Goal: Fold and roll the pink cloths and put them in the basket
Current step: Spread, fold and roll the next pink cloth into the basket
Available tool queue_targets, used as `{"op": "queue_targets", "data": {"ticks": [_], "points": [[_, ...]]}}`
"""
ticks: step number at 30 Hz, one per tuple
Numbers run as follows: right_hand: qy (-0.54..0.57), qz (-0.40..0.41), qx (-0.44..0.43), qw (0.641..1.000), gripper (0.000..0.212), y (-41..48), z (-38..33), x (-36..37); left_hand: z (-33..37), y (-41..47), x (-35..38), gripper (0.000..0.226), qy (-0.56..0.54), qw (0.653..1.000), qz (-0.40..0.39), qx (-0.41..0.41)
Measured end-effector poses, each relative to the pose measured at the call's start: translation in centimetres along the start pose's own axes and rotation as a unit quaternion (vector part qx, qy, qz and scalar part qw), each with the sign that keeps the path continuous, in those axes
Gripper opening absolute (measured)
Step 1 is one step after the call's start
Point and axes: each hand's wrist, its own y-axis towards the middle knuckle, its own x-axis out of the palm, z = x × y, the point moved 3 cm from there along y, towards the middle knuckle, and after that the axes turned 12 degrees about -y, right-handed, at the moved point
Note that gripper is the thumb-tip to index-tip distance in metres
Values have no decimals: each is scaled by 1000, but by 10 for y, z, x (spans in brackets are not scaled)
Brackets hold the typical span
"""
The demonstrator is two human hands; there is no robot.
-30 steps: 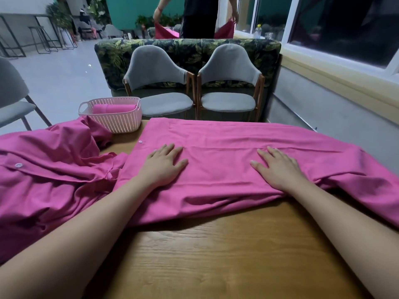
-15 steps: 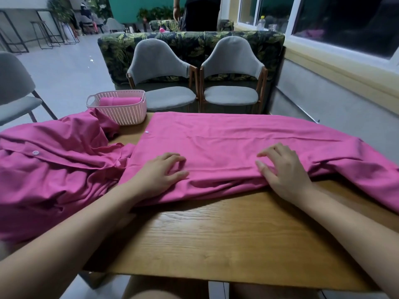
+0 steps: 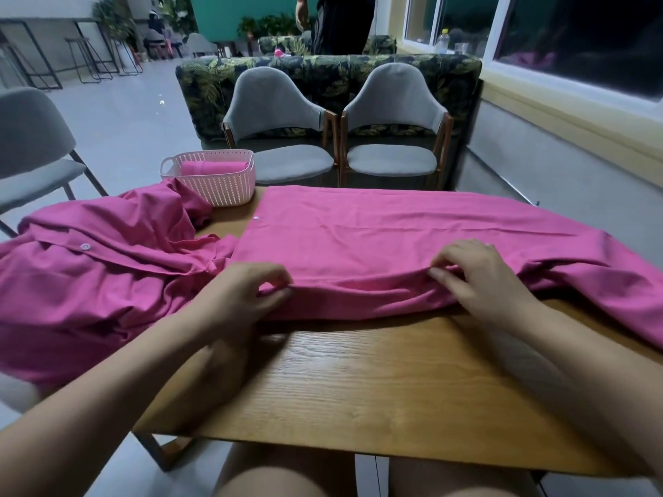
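A large pink cloth [image 3: 376, 238] lies spread flat across the wooden table [image 3: 358, 382], its right end hanging off the edge. My left hand [image 3: 247, 295] pinches its near edge at the left, and my right hand [image 3: 473, 278] pinches the same edge further right, lifting it slightly. A second pink cloth [image 3: 89, 278], crumpled and with white buttons, is heaped at the table's left. The pale pink woven basket [image 3: 215, 188] stands at the far left of the table, with a rolled pink cloth [image 3: 213, 167] inside.
Two grey chairs [image 3: 280, 138] face me across the table, with a leaf-patterned sofa [image 3: 323, 77] behind them. Another grey chair [image 3: 32, 152] is at the left. A person [image 3: 337, 23] stands beyond the sofa. A wall with a window runs along the right.
My hands slid back from flat on the cloth to its near edge and closed on it. The camera pulled back, showing more of the table's near edge.
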Motion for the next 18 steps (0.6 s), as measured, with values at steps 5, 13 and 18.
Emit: {"op": "queue_targets", "data": {"ticks": [5, 13, 18], "points": [[10, 1, 56, 998, 8, 34, 6, 5, -11, 33, -13, 17, 39, 997, 62, -29], [-74, 51, 37, 995, 17, 28, -12, 19, -30, 32, -2, 28, 119, 989, 60, -70], [0, -14, -52, 999, 14, 6, -22, 13, -10, 9, 8, 16, 44, 999, 4, -30]]}}
